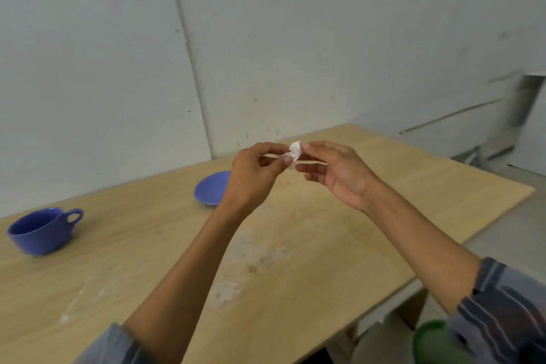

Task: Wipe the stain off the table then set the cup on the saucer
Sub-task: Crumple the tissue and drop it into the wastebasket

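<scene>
The left grip (251,177) and right grip (336,171) pinch a crumpled tissue (295,151) together; below them, a whitish stain (260,254) smears the wooden desk (413,186) before grey walls (295,38).

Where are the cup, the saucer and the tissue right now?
cup (41,241): head view, on its blue outer wall.
saucer (210,188): head view, on its bare inner face.
tissue (295,150): head view, on the middle of the crumpled white wad.

No readable text, label or number anywhere.
</scene>
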Motion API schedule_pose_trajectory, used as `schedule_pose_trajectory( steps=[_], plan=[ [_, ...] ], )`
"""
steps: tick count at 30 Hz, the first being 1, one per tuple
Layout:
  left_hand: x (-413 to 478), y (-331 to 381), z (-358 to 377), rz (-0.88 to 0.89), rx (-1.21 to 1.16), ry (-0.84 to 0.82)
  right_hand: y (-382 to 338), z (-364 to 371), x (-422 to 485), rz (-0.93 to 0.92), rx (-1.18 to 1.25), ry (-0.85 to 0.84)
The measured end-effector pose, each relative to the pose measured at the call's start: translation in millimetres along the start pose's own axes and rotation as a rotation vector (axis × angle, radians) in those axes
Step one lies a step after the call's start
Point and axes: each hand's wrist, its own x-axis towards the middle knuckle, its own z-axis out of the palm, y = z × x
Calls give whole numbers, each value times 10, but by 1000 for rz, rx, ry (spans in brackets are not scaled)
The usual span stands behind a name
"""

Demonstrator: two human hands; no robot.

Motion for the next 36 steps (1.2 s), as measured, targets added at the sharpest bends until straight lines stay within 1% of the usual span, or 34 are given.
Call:
schedule_pose_trajectory(
  steps=[7,11,14,17,20,24,28,32,36],
  plan=[
    [-208,115,1068,-42,-142,-298,109,-1083,-729,60,141,114],
    [-477,131,1682,-45,-171,-418,295,-1632,-1253,86,244,198],
    [-733,126,2110,-43,-174,-469,479,-1933,-1627,78,277,267],
    [-1000,103,2496,-62,-191,-507,683,-2174,-1978,53,305,390],
    [-1251,41,2829,-118,-212,-557,903,-2361,-2296,53,351,513],
    [-1520,-143,3161,-207,-222,-716,1210,-2578,-2587,77,390,712],
    [-1672,-415,3381,-265,-105,-912,1597,-2813,-2701,202,349,818],
    [-1702,-675,3511,-261,81,-1005,2083,-3049,-2678,410,279,958],
    [-1704,-883,3561,-264,182,-1096,2584,-3249,-2580,546,322,1116]
  ],
)
